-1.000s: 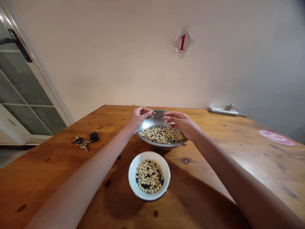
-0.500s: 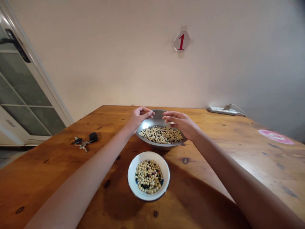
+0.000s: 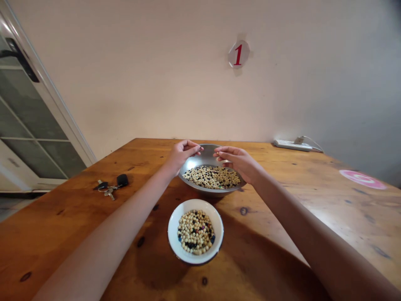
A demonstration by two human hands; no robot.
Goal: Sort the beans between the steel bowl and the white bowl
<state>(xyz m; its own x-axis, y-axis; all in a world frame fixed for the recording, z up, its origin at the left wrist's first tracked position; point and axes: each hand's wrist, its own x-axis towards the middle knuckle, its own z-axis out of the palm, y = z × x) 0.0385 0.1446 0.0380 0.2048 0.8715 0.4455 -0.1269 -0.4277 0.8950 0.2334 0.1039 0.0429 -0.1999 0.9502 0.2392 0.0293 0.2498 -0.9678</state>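
A metal bowl (image 3: 205, 156) holds many cream and dark beads (image 3: 211, 177). Over its back left rim, my left hand (image 3: 185, 155) is pinched, with a tiny dark thing at the fingertips. My right hand (image 3: 235, 159) is over the right side of the bowl, thumb and forefinger closed on a small pale bead (image 3: 217, 154). The fingertips of the two hands are apart. Nearer to me stands a white enamel bowl (image 3: 173, 230) with more cream, black and a few coloured beads (image 3: 196, 232) inside.
Keys with a black fob (image 3: 122, 180) lie on the wooden table (image 3: 269, 217) at the left. At the back right is a white power strip (image 3: 293, 145) with a plug and cable. A pink round sticker (image 3: 362, 179) is at the right, and a door stands at the far left.
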